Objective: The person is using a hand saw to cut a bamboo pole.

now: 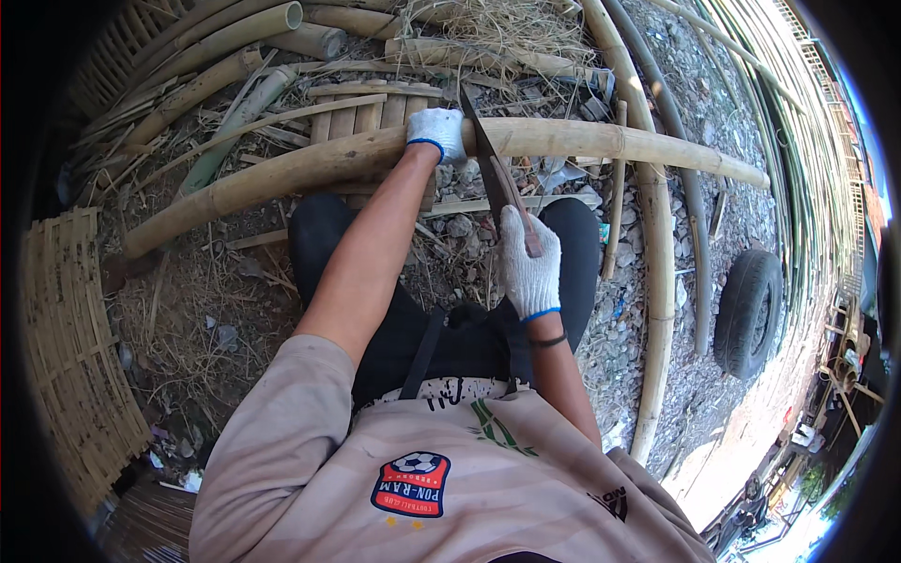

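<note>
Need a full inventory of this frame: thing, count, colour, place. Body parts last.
bamboo pole: 1, tan, across the front, above the knees
saw: 1, dark blade, brown handle, blade against the pole
slats: several, brown, beyond the pole
straw: heap, pale, top centre
bamboo pile: several, mostly tan, top left
slatted panel: 1, tan, left edge
grey pole: 1, right ground
tyre: 1, black, right ground
thin strips: many, greenish, far right
small debris: uncountable
shirt: 1, beige, bottom
left hand: 1, white glove, gripping the pole
right hand: 1, white glove, holding the saw
</note>
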### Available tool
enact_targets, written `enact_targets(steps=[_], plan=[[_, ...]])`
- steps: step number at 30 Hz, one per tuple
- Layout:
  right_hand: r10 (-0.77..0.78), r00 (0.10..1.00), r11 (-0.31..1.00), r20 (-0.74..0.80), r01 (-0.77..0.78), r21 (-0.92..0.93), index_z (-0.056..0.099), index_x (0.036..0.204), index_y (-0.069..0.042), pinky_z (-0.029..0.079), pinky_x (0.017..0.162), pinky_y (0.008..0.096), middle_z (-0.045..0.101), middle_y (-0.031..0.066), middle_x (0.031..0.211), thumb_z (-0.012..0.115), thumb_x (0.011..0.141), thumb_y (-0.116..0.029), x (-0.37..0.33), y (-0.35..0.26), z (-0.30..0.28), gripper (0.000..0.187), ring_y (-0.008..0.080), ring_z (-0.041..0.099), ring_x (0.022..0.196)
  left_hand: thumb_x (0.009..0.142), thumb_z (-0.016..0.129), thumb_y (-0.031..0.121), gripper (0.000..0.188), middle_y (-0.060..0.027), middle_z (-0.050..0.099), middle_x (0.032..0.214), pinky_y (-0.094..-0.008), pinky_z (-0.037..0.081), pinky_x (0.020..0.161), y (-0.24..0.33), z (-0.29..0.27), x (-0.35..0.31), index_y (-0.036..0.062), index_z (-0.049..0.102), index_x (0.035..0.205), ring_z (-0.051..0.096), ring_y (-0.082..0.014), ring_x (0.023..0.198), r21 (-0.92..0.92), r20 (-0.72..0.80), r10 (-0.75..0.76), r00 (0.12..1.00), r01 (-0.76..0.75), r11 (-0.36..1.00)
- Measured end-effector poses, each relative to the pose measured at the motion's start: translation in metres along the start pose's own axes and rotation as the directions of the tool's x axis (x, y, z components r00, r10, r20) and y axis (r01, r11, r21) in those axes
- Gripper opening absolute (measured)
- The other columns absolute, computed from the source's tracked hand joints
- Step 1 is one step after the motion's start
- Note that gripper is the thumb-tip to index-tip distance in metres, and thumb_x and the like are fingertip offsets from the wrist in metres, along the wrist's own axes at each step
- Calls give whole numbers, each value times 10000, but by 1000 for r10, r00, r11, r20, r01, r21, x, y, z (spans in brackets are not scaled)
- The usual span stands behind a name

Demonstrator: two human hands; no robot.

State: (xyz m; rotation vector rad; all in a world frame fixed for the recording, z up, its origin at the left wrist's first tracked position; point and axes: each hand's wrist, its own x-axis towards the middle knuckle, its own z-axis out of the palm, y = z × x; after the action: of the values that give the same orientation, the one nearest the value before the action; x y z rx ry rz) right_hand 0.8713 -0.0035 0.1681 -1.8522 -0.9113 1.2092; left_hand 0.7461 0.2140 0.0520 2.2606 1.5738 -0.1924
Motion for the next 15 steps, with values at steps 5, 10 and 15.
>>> enact_targets(steps=[5,10,15], plan=[[-22,1000,998,4,21,59,680,921,16,420,546,302,535,-8,623,613,1040,-320,-29,17,-17,363,78,489,605,617,859,364,624,-160,724,1165,-461,569,920,-6,3,-5,106,654,1147,702,-323,1083,11,-56,6,998,-5,1000],[-196,979,976,-49,190,-106,622,795,13,398,524,350,523,44,597,594,1044,-369,54,15,14,457,116,442,555,673,811,281,494,-131,714,1093,-471,527,866,15,21,5,119,628,1102,702,-316,1028,48,-223,62,973,-52,997],[-98,995,987,-18,95,-130,679,902,17,434,549,348,551,59,601,598,1042,-355,-43,16,-20,406,127,510,570,711,761,180,338,-115,697,971,-470,484,802,1,42,-24,124,633,1018,687,-310,931,78,-442,37,896,-2,997]])
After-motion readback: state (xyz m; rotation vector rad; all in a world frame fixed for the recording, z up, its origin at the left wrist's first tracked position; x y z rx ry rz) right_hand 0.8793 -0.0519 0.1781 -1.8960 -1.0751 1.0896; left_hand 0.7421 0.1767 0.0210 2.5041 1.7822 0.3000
